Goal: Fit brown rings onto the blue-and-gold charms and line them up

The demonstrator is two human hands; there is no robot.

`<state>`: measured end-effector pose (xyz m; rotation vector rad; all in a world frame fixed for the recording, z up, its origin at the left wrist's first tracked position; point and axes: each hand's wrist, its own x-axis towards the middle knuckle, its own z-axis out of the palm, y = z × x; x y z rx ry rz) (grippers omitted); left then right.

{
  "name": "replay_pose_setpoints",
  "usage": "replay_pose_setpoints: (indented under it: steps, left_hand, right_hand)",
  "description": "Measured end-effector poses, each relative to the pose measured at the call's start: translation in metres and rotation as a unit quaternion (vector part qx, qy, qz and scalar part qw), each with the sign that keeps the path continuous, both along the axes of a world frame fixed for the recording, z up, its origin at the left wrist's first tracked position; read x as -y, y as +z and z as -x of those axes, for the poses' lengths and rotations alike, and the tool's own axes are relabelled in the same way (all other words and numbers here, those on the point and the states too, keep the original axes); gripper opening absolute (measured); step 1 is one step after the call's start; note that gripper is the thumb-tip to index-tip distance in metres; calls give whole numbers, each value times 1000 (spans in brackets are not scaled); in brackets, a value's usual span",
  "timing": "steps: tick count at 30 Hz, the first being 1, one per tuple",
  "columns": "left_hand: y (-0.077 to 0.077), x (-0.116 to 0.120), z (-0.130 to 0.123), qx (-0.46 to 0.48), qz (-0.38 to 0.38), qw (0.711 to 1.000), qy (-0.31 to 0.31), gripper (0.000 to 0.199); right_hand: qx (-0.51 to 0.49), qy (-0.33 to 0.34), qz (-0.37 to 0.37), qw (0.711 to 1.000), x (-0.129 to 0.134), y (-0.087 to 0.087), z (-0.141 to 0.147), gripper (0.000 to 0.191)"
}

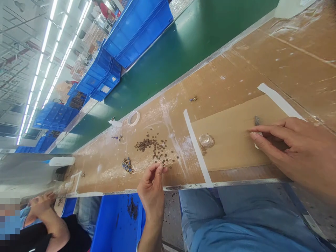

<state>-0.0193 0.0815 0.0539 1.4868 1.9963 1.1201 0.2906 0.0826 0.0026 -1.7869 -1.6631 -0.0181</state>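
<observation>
My left hand (pixel 152 187) is closed in a pinch at the near edge of the scattered small dark round pieces (pixel 144 144). Whatever sits between its fingertips is too small to name. Over the brown cardboard sheet (pixel 236 140), my right hand (pixel 294 141) has thumb and forefinger brought together, and what they hold cannot be made out. A grey lump (pixel 256 120) lies just beyond those fingers, and a white scrap (pixel 258 140) shows partly behind them. Left of that hand, a small clear round dish (pixel 206 140) rests on the sheet near a white tape strip (pixel 196 148).
A pile of blue and gold pieces (pixel 127 165), a tape roll (pixel 133 118) and a white bottle (pixel 62 161) are on the bench leftward. Behind runs a green belt (pixel 162 70) with blue crates (pixel 139 31) beyond. A co-worker (pixel 57 227) sits at left, beside a blue bin (pixel 118 224).
</observation>
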Motion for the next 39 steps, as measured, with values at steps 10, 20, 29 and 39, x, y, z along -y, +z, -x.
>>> replay_pose_setpoints:
  steps: [10, 20, 29, 39]
  left_hand:
    - [-16, -10, -7, 33, 30, 999, -29, 18]
    - [-19, -21, -16, 60, 36, 997, -26, 19]
    - [-9, -16, -4, -81, 57, 991, -85, 15]
    - [1, -26, -4, -188, 54, 969, -152, 14]
  right_hand:
    - [-19, 0, 3, 1000, 0, -2, 0, 35]
    - [0, -6, -9, 1000, -1, 2, 1, 34]
    - [1, -1, -9, 1000, 0, 1, -1, 32]
    - [-14, -7, -2, 1000, -1, 1, 1, 29]
